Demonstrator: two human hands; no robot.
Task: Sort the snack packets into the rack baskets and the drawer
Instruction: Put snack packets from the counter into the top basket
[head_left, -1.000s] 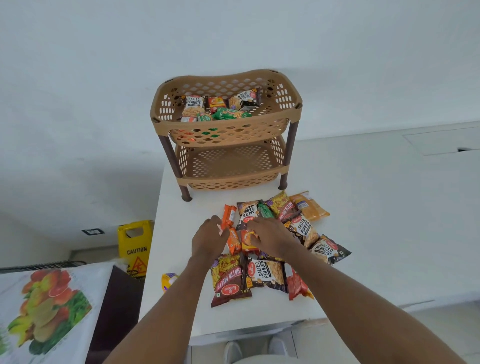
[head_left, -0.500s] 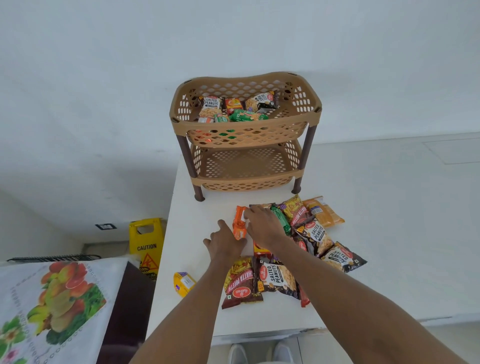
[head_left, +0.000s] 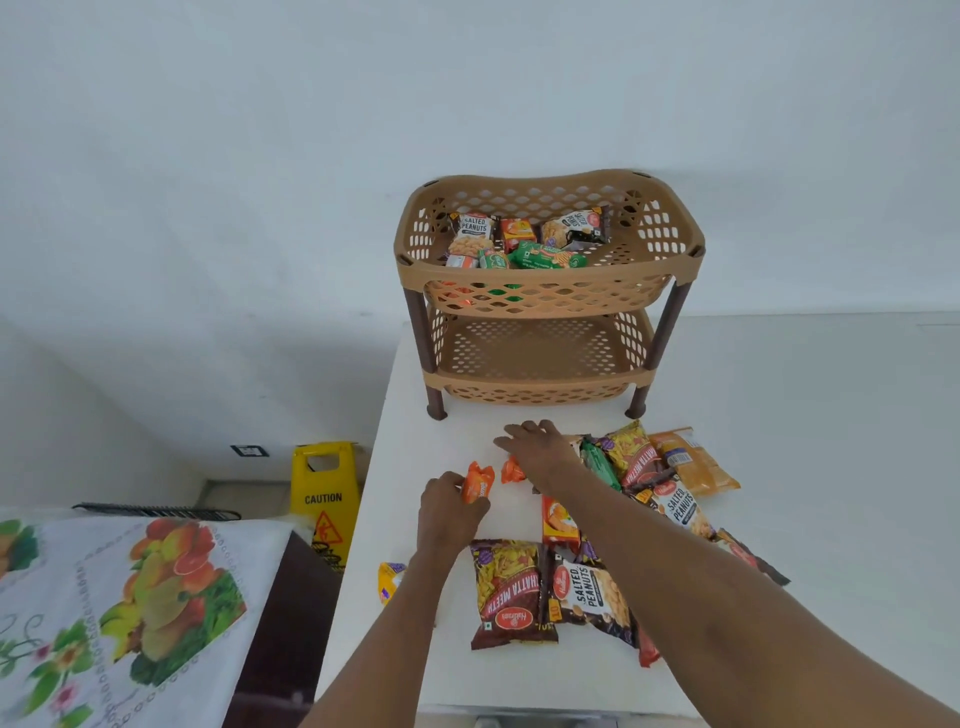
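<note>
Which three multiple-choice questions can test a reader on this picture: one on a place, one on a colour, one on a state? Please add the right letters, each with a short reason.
1. Where do the packets already put away lie?
A. in the top basket
B. in the bottom basket
C. on the floor

2. What colour is the small packet in the left hand?
A. green
B. orange
C. blue

3. How does the rack stand?
A. upright on the table
B. on its side
C. upside down

Answers:
1 A: the packets show inside the walls of the top basket.
2 B: the left hand grips a packet that is plainly orange.
3 A: the front legs of the rack rest on the table and both baskets are level.
</note>
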